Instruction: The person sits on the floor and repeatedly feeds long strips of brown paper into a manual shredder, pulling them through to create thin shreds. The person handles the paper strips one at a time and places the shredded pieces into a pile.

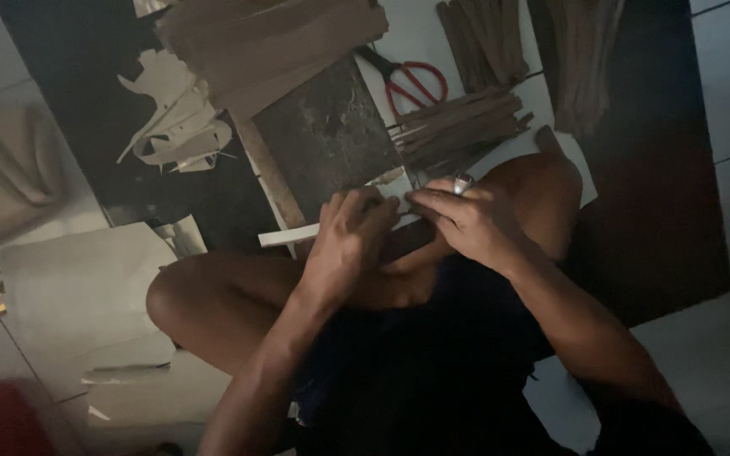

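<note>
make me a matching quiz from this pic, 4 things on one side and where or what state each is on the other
Things:
1. scissors
2. white paper strip
3. brown stick bundle
4. paper scraps

Places or states:
A. held between both hands
B. lying on the dark mat at upper left
C. red handles, lying on a white sheet
D. piled just below the scissors

Pairs: 1-C, 2-A, 3-D, 4-B

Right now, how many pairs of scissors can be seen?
1: red-handled scissors lie on the white sheet, beside the bundle of brown strips. Others may be hidden under the papers.
</note>
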